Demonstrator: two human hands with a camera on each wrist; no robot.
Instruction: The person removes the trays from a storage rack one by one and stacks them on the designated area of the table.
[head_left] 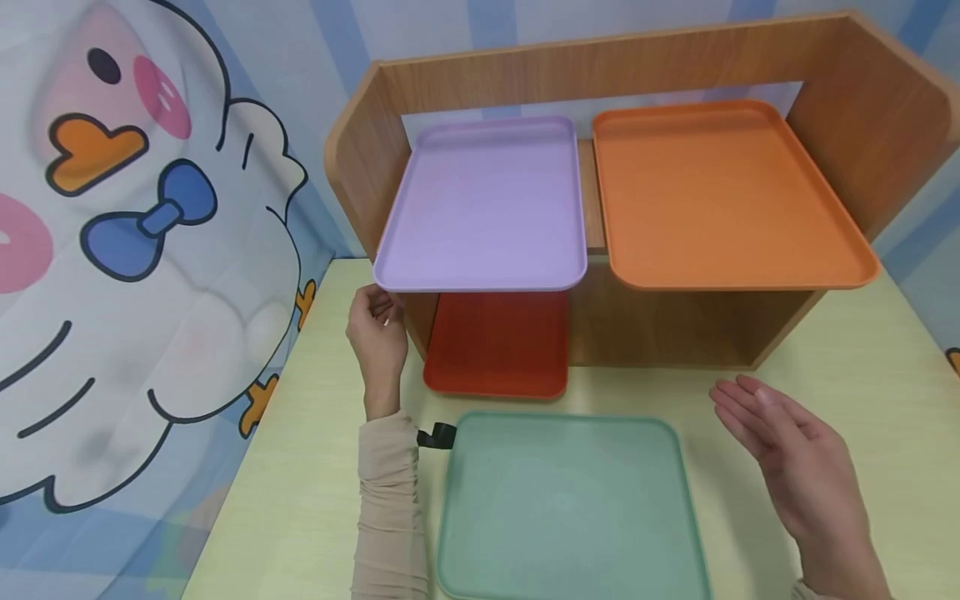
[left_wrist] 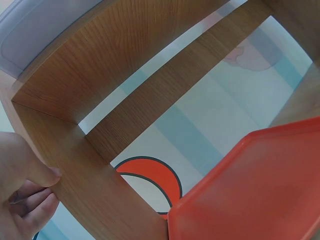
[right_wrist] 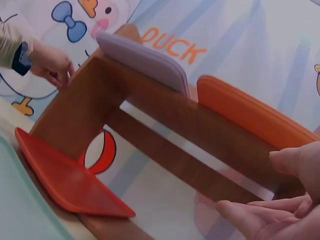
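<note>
A two-level wooden shelf (head_left: 630, 65) stands on the pale yellow table. My left hand (head_left: 378, 337) is at its left side; in the left wrist view the thumb and curled fingers (left_wrist: 42, 207) hold the front edge of the side panel (left_wrist: 100, 192). My right hand (head_left: 802, 467) hovers in front of the shelf's right end, fingers extended and holding nothing. On the upper level lie a purple tray (head_left: 483, 204) and an orange tray (head_left: 731, 196), side by side. A red tray (head_left: 498, 346) sits in the lower level's left part, its front sticking out.
A green tray (head_left: 566, 504) lies on the table (head_left: 300, 500) in front of the shelf, between my arms. Behind and to the left hangs a blue-and-white cloth (head_left: 202, 317) with a cartoon duck. A black strap device (head_left: 437, 436) is on my left wrist.
</note>
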